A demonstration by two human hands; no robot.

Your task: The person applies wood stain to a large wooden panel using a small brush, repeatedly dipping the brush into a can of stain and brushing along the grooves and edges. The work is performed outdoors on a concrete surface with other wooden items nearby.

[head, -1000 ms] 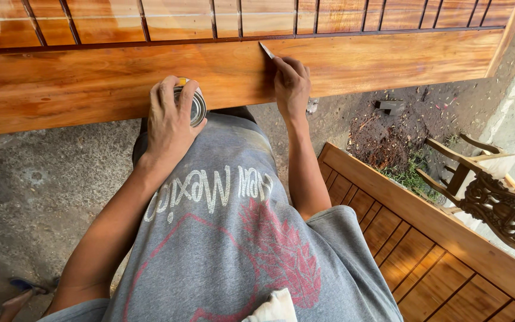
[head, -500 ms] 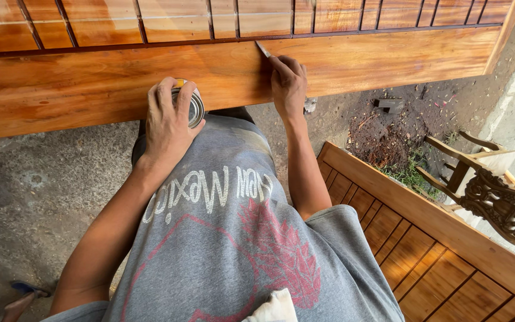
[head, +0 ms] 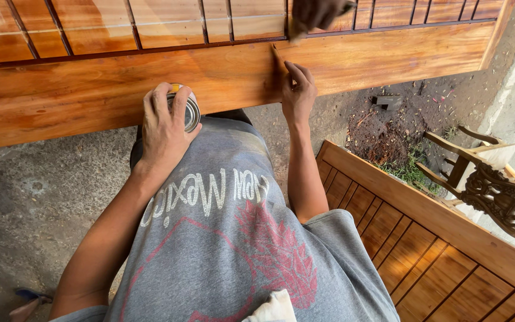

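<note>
While glossy orange wooden rail (head: 120,83) takes finish | left hand (head: 165,122) clasps small round metal tin (head: 191,112) | right hand (head: 296,89) pinches thin brush (head: 278,58) | keep strokes light, along grain.

The can (head: 191,111) is small, round and metal, with a shiny silver rim and a bit of yellow at its top edge; it sits upright in the left hand (head: 165,122), fingers wrapped over it, just below the glossy orange-brown rail (head: 90,89). The brush (head: 278,59), thin and pale-handled, is pinched in the right hand (head: 298,95), tilted, its tip against the rail's upper edge.
</note>
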